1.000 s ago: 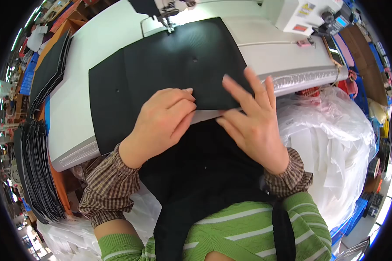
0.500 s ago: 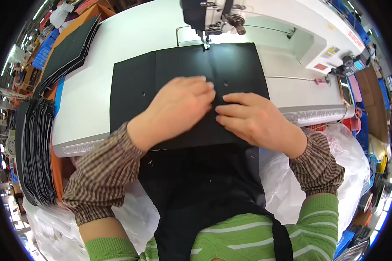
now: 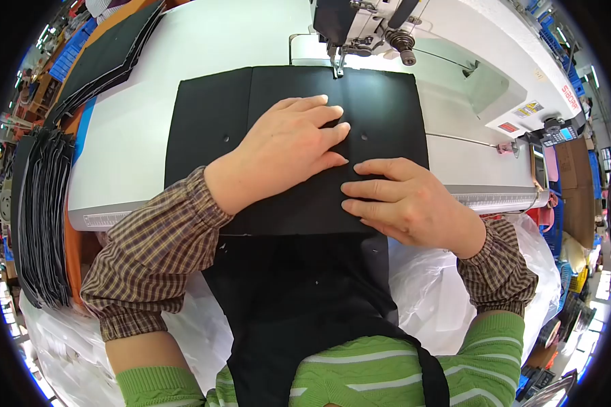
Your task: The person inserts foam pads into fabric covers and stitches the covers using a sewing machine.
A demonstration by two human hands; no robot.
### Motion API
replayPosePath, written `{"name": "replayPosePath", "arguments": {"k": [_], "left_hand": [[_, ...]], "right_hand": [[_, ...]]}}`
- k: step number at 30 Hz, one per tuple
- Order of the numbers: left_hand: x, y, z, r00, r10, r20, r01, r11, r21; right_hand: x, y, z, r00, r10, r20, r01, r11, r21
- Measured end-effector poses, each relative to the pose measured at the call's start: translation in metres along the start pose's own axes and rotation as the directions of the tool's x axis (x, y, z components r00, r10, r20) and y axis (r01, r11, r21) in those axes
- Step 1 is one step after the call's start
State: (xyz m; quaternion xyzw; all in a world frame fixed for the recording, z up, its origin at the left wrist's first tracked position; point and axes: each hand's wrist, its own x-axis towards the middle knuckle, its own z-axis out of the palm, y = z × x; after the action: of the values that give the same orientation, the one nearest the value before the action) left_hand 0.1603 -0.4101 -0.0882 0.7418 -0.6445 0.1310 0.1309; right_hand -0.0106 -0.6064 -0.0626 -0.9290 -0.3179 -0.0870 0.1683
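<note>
Table: white surface (image 3: 129, 142), spreading from the left of the frame across the top and out to the right.
Sewing machine: white arm (image 3: 499, 68) across the upper right, its dark needle end at the top, right of centre.
Apron: black (image 3: 305, 312), lower centre, worn over a green, white-striped top.
Black panel: flat on the table (image 3: 200, 112), centre of the frame, its far edge at the presser foot, its near edge by the apron; a seam or crease line runs down its left part.
Clear plastic: crumpled (image 3: 424, 285), lower right and lower left, with white material showing through on the right.
Dark pieces: a packed row (image 3: 44, 217) at the left, and a layered pile (image 3: 108, 61) at upper left.
Left hand: open, palm down on the panel (image 3: 285, 149), centre, fingers extended and a little apart, gripping nothing visible.
Right hand: open, fingers loosely bent (image 3: 411, 203), fingertips on the panel, right of centre, just beside the left hand.
Ruler strip: along the table's near edge (image 3: 499, 201), right and left.
Control box: small lit display (image 3: 561, 134), right, upper half.
Presser foot: metal (image 3: 337, 70), top centre.
Round marks: two on the panel, one left of the left hand (image 3: 226, 138), one above the right hand (image 3: 364, 136).
</note>
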Motion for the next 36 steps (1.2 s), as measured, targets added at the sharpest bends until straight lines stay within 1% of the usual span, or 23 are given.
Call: {"name": "replayPosePath", "arguments": {"k": [7,11,12,16,17,21,22,32,36], "left_hand": [[0.004,-0.006,0.0,1.0,-0.015,-0.006,0.015,0.999,-0.03],[0.005,-0.007,0.012,0.992,-0.009,-0.124,0.014,0.999,0.043],[0.003,-0.004,0.011,0.993,-0.01,-0.121,0.015,0.999,0.04],[-0.018,0.029,0.001,0.99,-0.094,-0.107,0.086,0.993,-0.077],[-0.021,0.033,0.0,0.991,-0.094,-0.093,0.085,0.992,-0.092],[-0.038,0.036,-0.007,0.993,-0.086,-0.082,0.065,0.969,-0.238],[-0.038,0.036,-0.006,0.993,-0.085,-0.08,0.064,0.968,-0.244],[-0.024,0.016,0.001,0.992,-0.056,-0.117,0.032,0.98,-0.197],[-0.017,0.006,0.008,0.989,-0.059,-0.137,0.035,0.985,-0.171]], "right_hand": [[0.004,0.008,0.001,1.0,-0.003,-0.007,0.003,1.0,-0.003],[0.005,0.011,0.001,1.0,0.021,-0.022,-0.021,1.0,-0.023],[0.005,0.012,0.002,1.0,0.021,-0.021,-0.022,1.0,-0.02],[-0.002,0.006,0.013,0.996,0.04,-0.084,-0.045,0.997,-0.058],[-0.004,0.005,0.015,0.995,0.055,-0.079,-0.058,0.997,-0.043],[-0.002,0.009,0.015,0.994,0.024,-0.106,-0.025,1.0,-0.016],[-0.002,0.01,0.015,0.994,0.029,-0.104,-0.031,0.999,-0.014],[0.007,0.025,0.013,0.992,0.045,-0.116,-0.049,0.998,-0.031],[0.014,0.034,0.012,0.986,0.046,-0.161,-0.059,0.995,-0.078]]}}
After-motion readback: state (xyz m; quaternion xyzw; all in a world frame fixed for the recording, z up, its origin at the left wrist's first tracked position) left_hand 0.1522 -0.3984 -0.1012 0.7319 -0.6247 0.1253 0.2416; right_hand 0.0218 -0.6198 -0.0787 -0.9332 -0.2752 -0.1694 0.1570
